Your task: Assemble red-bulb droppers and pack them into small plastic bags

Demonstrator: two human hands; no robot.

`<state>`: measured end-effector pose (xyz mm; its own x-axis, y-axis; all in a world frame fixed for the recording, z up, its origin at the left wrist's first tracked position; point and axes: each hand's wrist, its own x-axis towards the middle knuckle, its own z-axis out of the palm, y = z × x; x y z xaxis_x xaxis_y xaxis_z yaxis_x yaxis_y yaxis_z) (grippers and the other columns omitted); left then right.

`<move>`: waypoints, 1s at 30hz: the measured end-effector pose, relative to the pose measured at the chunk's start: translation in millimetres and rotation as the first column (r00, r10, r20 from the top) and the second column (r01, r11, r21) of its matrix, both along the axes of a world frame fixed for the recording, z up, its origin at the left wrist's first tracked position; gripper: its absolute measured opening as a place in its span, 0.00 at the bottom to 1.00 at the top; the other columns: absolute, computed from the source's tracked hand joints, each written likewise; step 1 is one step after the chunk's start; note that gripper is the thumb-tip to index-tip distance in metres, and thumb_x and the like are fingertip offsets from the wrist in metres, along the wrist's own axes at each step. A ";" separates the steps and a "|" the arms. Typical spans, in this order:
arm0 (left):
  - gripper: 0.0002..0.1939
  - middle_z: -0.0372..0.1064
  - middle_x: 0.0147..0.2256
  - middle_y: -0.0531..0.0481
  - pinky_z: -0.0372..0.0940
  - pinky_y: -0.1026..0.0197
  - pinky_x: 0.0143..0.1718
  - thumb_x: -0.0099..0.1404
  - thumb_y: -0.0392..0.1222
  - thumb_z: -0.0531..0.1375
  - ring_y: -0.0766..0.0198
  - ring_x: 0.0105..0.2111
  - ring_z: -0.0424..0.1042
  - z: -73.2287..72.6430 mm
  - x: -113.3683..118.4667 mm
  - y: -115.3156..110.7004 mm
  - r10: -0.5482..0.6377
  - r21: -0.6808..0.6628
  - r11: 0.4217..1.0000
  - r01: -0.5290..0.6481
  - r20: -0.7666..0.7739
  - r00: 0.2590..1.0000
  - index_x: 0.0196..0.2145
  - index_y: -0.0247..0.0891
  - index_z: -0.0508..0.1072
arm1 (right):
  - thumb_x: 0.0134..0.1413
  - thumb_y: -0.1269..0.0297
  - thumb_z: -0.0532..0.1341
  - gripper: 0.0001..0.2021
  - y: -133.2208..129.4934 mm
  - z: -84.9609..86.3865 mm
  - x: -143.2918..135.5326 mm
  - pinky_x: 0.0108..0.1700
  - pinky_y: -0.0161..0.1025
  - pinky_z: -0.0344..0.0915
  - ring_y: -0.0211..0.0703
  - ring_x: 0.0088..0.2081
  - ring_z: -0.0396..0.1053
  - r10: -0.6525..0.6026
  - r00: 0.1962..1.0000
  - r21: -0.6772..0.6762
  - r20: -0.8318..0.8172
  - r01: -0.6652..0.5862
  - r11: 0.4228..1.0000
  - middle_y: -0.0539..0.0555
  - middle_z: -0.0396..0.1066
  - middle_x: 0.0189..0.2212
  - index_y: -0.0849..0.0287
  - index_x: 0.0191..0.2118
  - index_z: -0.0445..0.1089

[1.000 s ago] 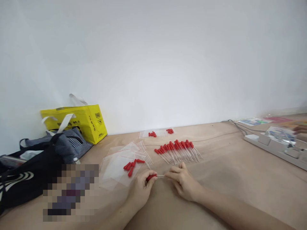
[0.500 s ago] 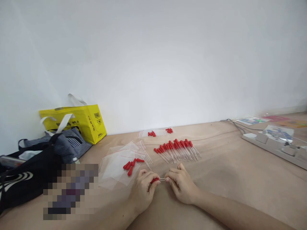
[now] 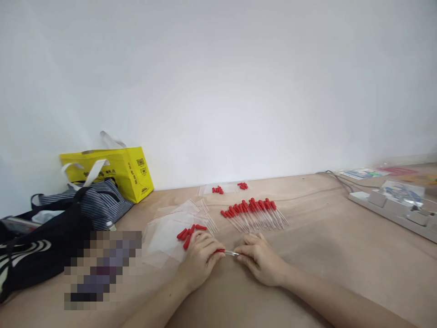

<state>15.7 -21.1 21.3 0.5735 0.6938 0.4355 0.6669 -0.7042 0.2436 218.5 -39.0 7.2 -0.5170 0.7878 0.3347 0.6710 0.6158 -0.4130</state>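
1. Red is noted on the held bulb (image 3: 220, 250); the tube (image 3: 231, 253) is seen as clear.
2. Red is also noted on the loose bulbs (image 3: 183, 233) and dropper tops (image 3: 252, 206).
3. The clear zip bags (image 3: 165, 236) are edged in red.
4. The yellow bag (image 3: 138, 180) is printed in black; white is seen on its handles (image 3: 95, 171).
5. The fabric bag (image 3: 100, 207) is patterned in dark and white stripes.
6. The black bag (image 3: 63, 255) is marked with pale curved bands.

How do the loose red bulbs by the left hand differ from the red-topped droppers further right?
The loose red bulbs have no stems fitted; the red-topped droppers have slim, clear stems. The bulbs are just a handful, while the droppers are many. The bulbs lie scattered on clear plastic bags; the droppers lie side by side in a row. Both share the red colour.
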 end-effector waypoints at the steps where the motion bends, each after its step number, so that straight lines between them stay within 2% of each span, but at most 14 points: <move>1: 0.08 0.71 0.33 0.50 0.51 0.53 0.45 0.61 0.43 0.53 0.58 0.37 0.65 0.8 -2.7 1.9 0.028 0.012 1.000 -0.028 0.005 1.000 0.35 0.43 0.71 | 0.54 0.67 0.51 0.10 2.2 -0.1 -0.3 0.40 0.38 0.49 0.40 0.37 0.62 -0.046 0.999 0.001 -0.002 0.046 0.999 0.51 0.68 0.32 0.52 0.36 0.69; 4: 0.16 0.68 0.42 0.47 0.51 0.52 0.45 0.56 0.45 0.57 0.54 0.43 0.61 1.6 -13.4 8.4 0.230 0.049 0.972 -0.231 0.031 0.973 0.43 0.44 0.67 | 0.53 0.68 0.51 0.11 15.6 -2.0 -5.4 0.40 0.38 0.48 0.41 0.38 0.62 -0.276 0.959 -0.054 -0.064 0.273 0.960 0.50 0.69 0.32 0.52 0.37 0.69; 7: 0.16 0.66 0.41 0.47 0.53 0.52 0.43 0.53 0.44 0.59 0.52 0.43 0.61 2.1 -24.8 13.1 0.458 0.029 0.889 -0.457 -0.010 0.889 0.41 0.42 0.67 | 0.52 0.69 0.51 0.11 34.9 -3.7 -15.3 0.39 0.38 0.47 0.41 0.38 0.63 -0.483 0.868 -0.089 -0.112 0.476 0.875 0.51 0.70 0.33 0.55 0.39 0.68; 9: 0.14 0.66 0.39 0.47 0.54 0.54 0.41 0.52 0.43 0.59 0.53 0.41 0.62 3.2 -30.5 14.3 0.523 0.004 0.851 -0.524 -0.070 0.849 0.38 0.41 0.67 | 0.51 0.69 0.52 0.10 47.0 -4.0 -23.0 0.38 0.38 0.46 0.42 0.39 0.64 -0.555 0.826 -0.068 -0.096 0.551 0.832 0.52 0.71 0.33 0.57 0.38 0.67; 14: 0.08 0.65 0.35 0.47 0.57 0.57 0.37 0.53 0.40 0.58 0.54 0.39 0.64 4.3 -36.8 16.5 0.533 -0.012 0.842 -0.539 -0.134 0.836 0.32 0.37 0.66 | 0.50 0.69 0.53 0.07 63.5 -3.6 -36.5 0.38 0.40 0.45 0.45 0.40 0.64 -0.644 0.765 -0.005 -0.026 0.644 0.765 0.54 0.72 0.32 0.57 0.33 0.68; 20: 0.01 0.63 0.32 0.47 0.59 0.60 0.35 0.56 0.36 0.54 0.58 0.34 0.65 -1.7 -41.9 21.7 0.469 -0.015 0.881 -0.474 -0.117 0.875 0.28 0.37 0.64 | 0.50 0.65 0.52 0.09 67.3 -3.0 -43.8 0.39 0.42 0.44 0.46 0.36 0.67 -0.668 0.742 0.021 0.056 0.668 0.744 0.57 0.72 0.29 0.59 0.30 0.69; 25: 0.05 0.62 0.30 0.49 0.59 0.62 0.34 0.55 0.29 0.52 0.61 0.33 0.65 -1.3 -42.8 23.1 0.478 -0.028 0.874 -0.486 -0.133 0.868 0.26 0.38 0.63 | 0.50 0.62 0.52 0.10 74.1 -0.3 -60.3 0.41 0.43 0.44 0.46 0.33 0.68 -0.698 0.712 -0.015 0.079 0.701 0.713 0.58 0.72 0.27 0.61 0.31 0.68; 30: 0.06 0.63 0.29 0.51 0.59 0.64 0.33 0.56 0.29 0.53 0.62 0.33 0.66 0.8 -41.4 23.0 0.514 -0.027 0.852 -0.523 -0.148 0.845 0.25 0.38 0.63 | 0.49 0.61 0.54 0.11 77.8 0.8 -69.5 0.41 0.43 0.44 0.46 0.33 0.68 -0.721 0.690 -0.042 0.070 0.724 0.689 0.59 0.72 0.28 0.63 0.36 0.66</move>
